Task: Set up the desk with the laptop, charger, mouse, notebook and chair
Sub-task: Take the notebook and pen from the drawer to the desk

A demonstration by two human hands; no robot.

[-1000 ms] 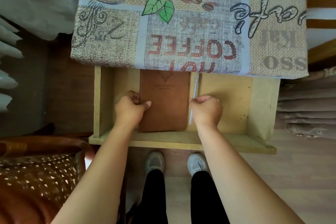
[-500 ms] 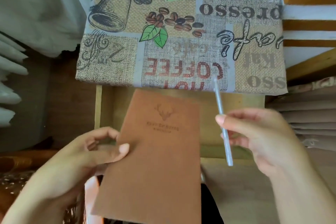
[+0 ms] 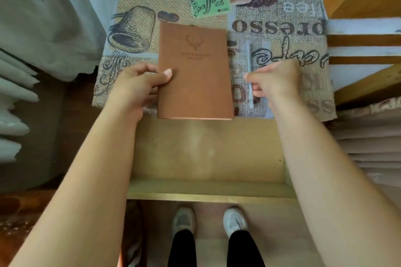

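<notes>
A brown notebook (image 3: 195, 71) with a deer emblem lies flat on the desk, which is covered by a coffee-print cloth (image 3: 282, 28). Its near edge sticks out slightly over the open drawer. My left hand (image 3: 141, 82) grips the notebook's left edge, thumb on the cover. To the notebook's right, my right hand (image 3: 273, 81) pinches a clear grey pen (image 3: 248, 58) that points away from me over the cloth. No laptop, charger or mouse is in view.
An open wooden drawer (image 3: 208, 188) juts out below the desk edge toward me, its bottom bare. Wooden shelves (image 3: 364, 50) stand to the right, white curtain folds (image 3: 43, 17) to the left. A brown chair seat (image 3: 13, 212) shows at the lower left. My shoes are on the floor.
The notebook and pen came out of the drawer, rose toward me, then moved forward onto the desk top. The camera view shifted forward over the desk.
</notes>
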